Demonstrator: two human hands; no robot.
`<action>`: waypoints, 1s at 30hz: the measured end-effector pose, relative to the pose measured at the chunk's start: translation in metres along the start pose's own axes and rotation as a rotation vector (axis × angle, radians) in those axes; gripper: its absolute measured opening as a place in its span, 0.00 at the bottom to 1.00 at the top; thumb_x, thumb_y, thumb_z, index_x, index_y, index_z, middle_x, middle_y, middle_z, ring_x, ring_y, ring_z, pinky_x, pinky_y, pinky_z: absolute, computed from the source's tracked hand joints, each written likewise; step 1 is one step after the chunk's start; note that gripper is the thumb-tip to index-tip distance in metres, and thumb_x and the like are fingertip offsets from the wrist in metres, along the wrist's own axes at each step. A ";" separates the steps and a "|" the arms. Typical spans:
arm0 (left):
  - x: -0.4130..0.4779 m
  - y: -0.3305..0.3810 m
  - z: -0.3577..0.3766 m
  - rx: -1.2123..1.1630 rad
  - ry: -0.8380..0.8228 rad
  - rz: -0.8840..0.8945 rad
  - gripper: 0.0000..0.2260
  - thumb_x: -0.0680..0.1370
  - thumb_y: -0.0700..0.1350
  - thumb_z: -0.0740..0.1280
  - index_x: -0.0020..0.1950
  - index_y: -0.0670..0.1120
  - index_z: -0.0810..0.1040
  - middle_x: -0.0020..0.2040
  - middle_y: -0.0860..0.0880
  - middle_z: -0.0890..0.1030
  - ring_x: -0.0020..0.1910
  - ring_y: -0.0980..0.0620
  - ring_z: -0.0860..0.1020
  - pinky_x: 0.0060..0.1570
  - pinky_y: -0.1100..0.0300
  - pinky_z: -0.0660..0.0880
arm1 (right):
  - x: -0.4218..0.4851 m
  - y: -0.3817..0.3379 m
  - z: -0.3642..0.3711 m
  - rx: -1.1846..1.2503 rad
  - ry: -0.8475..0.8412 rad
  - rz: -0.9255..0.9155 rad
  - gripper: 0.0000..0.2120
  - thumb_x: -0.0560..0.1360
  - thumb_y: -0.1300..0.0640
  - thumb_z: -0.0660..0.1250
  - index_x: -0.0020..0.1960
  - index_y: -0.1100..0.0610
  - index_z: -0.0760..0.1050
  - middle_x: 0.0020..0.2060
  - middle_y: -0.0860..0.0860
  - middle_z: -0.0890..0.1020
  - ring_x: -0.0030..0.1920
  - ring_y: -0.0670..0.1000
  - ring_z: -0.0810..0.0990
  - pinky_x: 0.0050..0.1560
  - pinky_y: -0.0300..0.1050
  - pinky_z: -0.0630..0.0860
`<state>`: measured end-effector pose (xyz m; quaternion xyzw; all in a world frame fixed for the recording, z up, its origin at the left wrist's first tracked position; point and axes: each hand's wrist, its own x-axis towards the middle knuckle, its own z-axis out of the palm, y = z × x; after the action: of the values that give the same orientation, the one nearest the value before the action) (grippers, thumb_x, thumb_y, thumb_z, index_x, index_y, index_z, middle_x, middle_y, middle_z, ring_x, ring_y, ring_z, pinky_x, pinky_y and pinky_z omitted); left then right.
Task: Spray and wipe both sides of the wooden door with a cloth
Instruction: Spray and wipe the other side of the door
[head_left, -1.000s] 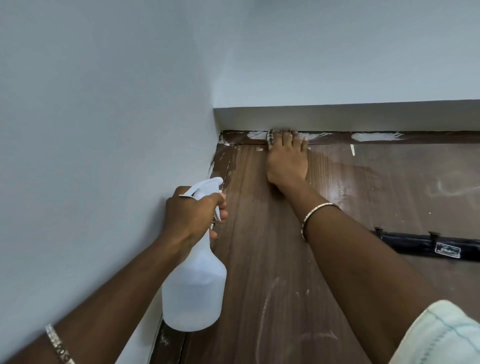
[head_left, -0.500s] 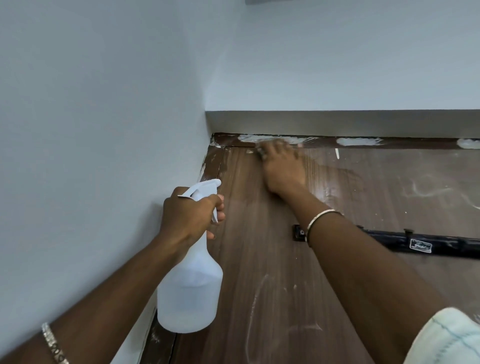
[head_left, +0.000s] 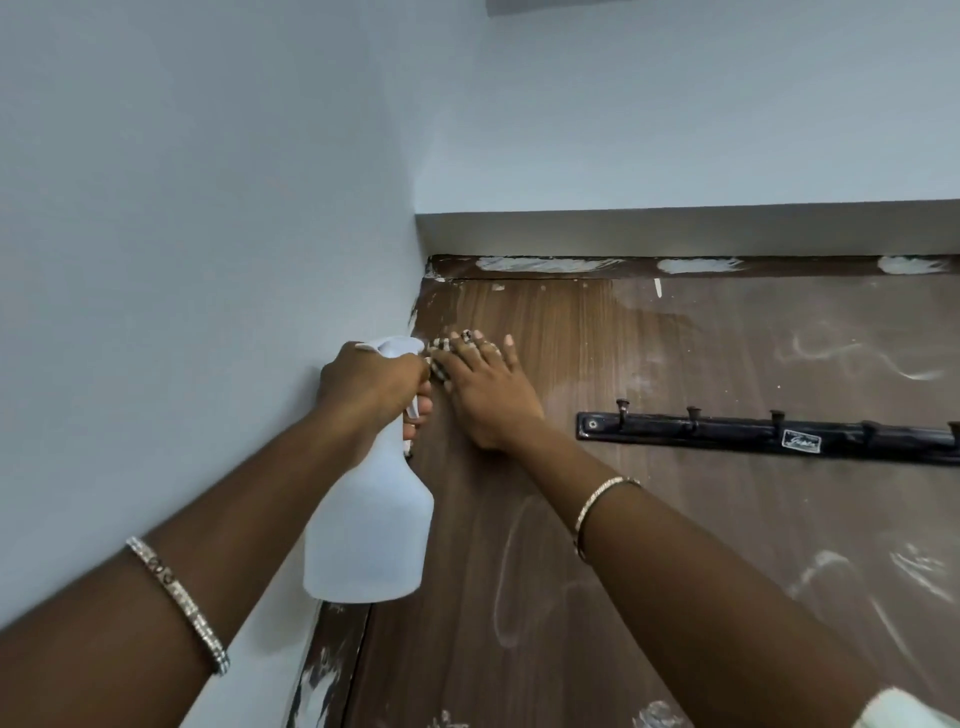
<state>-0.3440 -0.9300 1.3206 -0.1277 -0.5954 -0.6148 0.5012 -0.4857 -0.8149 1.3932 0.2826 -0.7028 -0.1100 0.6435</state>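
The brown wooden door (head_left: 675, 545) fills the right half of the view, streaked with white smears. My left hand (head_left: 371, 387) grips the neck of a white spray bottle (head_left: 369, 525) beside the door's left edge. My right hand (head_left: 488, 389) lies flat on the door's upper left part, pressing a checked cloth (head_left: 439, 358) against the wood. Only a small piece of the cloth shows past my fingers, right next to the bottle's nozzle.
A black hook rail (head_left: 769, 434) is screwed across the door to the right of my hand. The dark frame (head_left: 623, 266) above carries white paint patches. A pale wall (head_left: 182, 234) stands close on the left.
My right hand has slid the cloth down from the door's top edge and leftward, close to the spray bottle. The view has dropped, showing more of the hook rail.
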 end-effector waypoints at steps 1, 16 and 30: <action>-0.003 -0.002 -0.002 0.016 0.021 0.017 0.06 0.73 0.44 0.67 0.41 0.46 0.83 0.32 0.46 0.85 0.29 0.49 0.83 0.30 0.60 0.77 | 0.006 0.002 -0.001 -0.015 -0.001 0.013 0.24 0.88 0.51 0.47 0.84 0.48 0.52 0.84 0.51 0.52 0.83 0.56 0.45 0.78 0.60 0.33; -0.038 -0.020 -0.033 0.019 0.020 0.037 0.06 0.72 0.40 0.68 0.43 0.50 0.82 0.35 0.46 0.85 0.31 0.52 0.83 0.26 0.62 0.75 | -0.099 -0.106 0.028 0.126 0.090 0.282 0.30 0.81 0.50 0.44 0.81 0.56 0.62 0.81 0.58 0.62 0.82 0.62 0.54 0.81 0.66 0.48; -0.035 -0.029 -0.031 -0.066 -0.030 0.027 0.08 0.73 0.42 0.68 0.50 0.48 0.83 0.38 0.48 0.85 0.34 0.52 0.85 0.27 0.62 0.75 | -0.049 -0.092 0.030 0.069 0.103 0.366 0.32 0.84 0.46 0.57 0.84 0.53 0.52 0.84 0.56 0.52 0.83 0.60 0.44 0.79 0.63 0.34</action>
<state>-0.3365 -0.9462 1.2691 -0.1615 -0.5806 -0.6253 0.4959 -0.4907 -0.8696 1.2995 0.1770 -0.7119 0.0476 0.6780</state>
